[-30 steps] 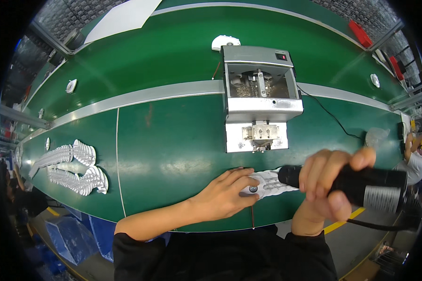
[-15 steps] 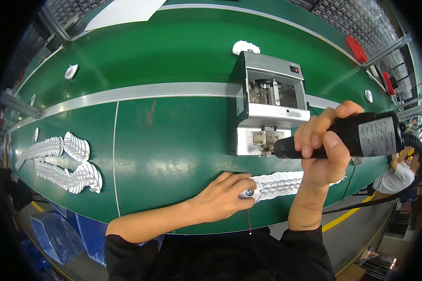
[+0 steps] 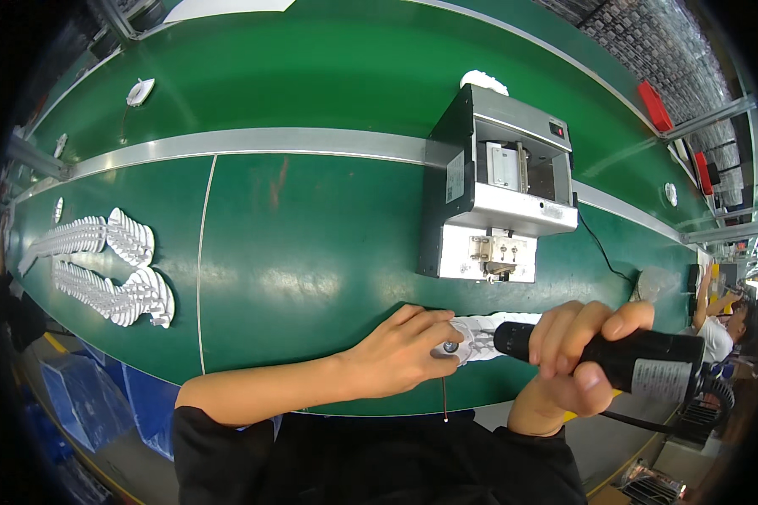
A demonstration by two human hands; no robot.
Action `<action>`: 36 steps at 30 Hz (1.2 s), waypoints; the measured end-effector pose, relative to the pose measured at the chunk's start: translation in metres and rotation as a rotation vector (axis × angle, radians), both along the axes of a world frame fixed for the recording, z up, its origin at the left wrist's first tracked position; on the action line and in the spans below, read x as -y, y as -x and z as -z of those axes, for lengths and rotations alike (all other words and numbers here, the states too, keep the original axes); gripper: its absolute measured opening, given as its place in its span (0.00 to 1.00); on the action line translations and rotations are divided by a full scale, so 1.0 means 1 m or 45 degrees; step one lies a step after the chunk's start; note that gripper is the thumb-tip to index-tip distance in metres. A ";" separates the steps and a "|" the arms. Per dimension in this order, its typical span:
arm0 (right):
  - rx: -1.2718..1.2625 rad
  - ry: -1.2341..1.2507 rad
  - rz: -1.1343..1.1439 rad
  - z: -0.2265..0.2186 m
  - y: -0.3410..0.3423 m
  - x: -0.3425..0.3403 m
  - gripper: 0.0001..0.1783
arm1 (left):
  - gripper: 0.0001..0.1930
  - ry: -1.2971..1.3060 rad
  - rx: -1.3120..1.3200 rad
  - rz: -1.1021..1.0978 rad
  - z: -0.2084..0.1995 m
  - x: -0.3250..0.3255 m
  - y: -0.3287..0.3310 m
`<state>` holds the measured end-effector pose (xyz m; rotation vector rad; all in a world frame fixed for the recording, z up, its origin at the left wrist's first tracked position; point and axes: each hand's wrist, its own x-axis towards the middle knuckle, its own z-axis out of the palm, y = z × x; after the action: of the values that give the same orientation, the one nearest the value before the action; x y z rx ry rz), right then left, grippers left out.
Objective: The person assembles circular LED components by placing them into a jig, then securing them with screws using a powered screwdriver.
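Observation:
My right hand (image 3: 568, 358) is wrapped around a black electric screwdriver (image 3: 661, 362), held nearly level with its nose pointing left. The screwdriver's tip is close to my left hand's fingers, and the bit itself is hard to make out. My left hand (image 3: 404, 349) grips the rounded end of a white segmented plastic piece (image 3: 480, 343) on the bench. A small dark round spot (image 3: 451, 346) shows between thumb and fingers. A thin wire (image 3: 445, 400) hangs from that end over the bench's near edge. The screwdriver and right hand hide the piece's right part.
A metal screw feeder (image 3: 501, 198) stands beyond my hands on the green bench (image 3: 312, 244). More white segmented pieces (image 3: 114, 295) lie at the left. A clear plastic bag (image 3: 653, 284) is at the right, near another person (image 3: 716, 337). Blue bins (image 3: 84, 404) stand below the bench.
My right hand has brought the screwdriver from the front of the screw feeder down towards the white piece. My left hand keeps its grip. The view has shifted slightly.

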<state>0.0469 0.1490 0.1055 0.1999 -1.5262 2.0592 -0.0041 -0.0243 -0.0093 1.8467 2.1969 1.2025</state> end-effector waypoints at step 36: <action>-0.291 -0.146 -0.062 -0.020 0.022 -0.014 0.25 | 0.10 -0.028 -0.013 0.003 0.004 0.001 -0.002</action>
<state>0.0247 0.1632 0.1255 0.5031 -1.5100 1.9115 -0.0018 -0.0254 -0.0130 1.8673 2.1949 1.2242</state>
